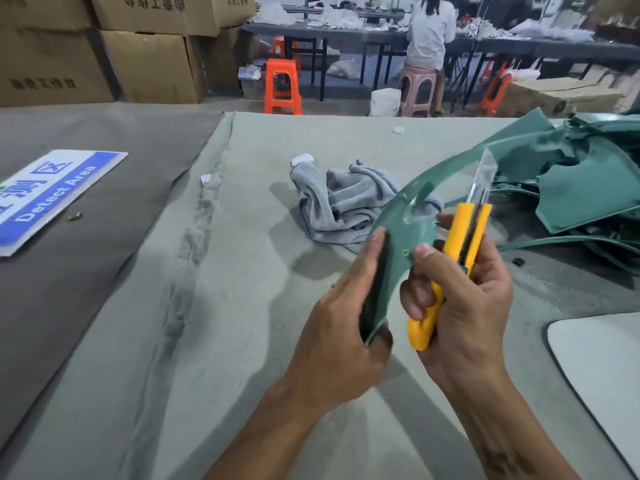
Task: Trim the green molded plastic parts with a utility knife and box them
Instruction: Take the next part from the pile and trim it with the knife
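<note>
A long curved green plastic part [412, 206] arcs up from the middle of the view toward the right. My left hand [346, 323] grips its near end, fingers wrapped round the edge. My right hand [460, 303] holds a yellow utility knife [457, 254] upright beside the part, with the blade extended and its tip close to the part's inner edge. My right thumb presses against the green part. A heap of more green molded parts [588, 188] lies at the right of the table.
A crumpled grey cloth [346, 202] lies behind the part on the grey felt table [242, 306]. A blue "Detect Area" sign [52, 199] lies at left. A white board [602, 368] sits at the right edge. Cardboard boxes, stools and a seated person stand beyond.
</note>
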The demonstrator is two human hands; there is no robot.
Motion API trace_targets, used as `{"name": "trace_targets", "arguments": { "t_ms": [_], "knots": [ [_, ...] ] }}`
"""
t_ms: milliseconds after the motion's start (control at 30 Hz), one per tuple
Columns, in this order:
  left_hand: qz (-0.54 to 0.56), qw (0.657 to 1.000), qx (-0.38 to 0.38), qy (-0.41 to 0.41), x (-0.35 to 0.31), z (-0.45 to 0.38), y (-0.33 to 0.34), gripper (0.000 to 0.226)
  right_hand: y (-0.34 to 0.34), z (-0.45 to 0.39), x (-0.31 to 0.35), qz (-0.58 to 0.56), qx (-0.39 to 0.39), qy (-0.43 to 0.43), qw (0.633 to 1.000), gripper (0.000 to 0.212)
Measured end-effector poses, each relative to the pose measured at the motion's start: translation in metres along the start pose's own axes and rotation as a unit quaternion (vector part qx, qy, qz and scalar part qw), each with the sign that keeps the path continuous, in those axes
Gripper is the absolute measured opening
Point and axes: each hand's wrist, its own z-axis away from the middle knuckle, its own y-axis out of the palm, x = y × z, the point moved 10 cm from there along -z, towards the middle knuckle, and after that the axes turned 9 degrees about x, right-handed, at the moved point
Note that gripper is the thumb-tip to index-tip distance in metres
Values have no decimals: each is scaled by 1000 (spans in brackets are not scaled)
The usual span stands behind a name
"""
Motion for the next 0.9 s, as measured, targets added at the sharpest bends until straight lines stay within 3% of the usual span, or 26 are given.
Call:
{"name": "trace_targets", "arguments": {
  "t_ms": [100, 233, 300, 367, 467, 567, 767, 900],
  "knots": [
    [-45, 995, -91, 11, 2, 4, -21, 87, 3, 1, 6, -57, -12, 7, 998, 24],
    [-88, 977, -185, 57, -4, 12, -46, 41, 7, -2, 4, -121, 19, 31, 992, 28],
    [-123, 961, -247, 36, -5, 19, -61, 24, 9, -4, 15, -33, 64, -11, 997, 28],
    [-113, 951, -289, 3, 2, 26, -70, 18, 12, -2, 34, 148, 110, -90, 979, 26],
    [-71, 951, -300, -28, 12, 28, -76, 19, 27, 5, 31, 314, 232, -106, 915, 23],
    [-70, 953, -292, -45, 15, 26, -81, 24, 35, 5, 18, 414, 265, -91, 866, 17],
    [-71, 952, -288, -75, 27, 25, -80, 24, 36, 4, 22, 414, 286, -80, 860, 15],
    [-113, 950, -289, -27, 14, 24, -82, 47, 32, 3, 22, 437, 286, -72, 850, 18]
  ]
}}
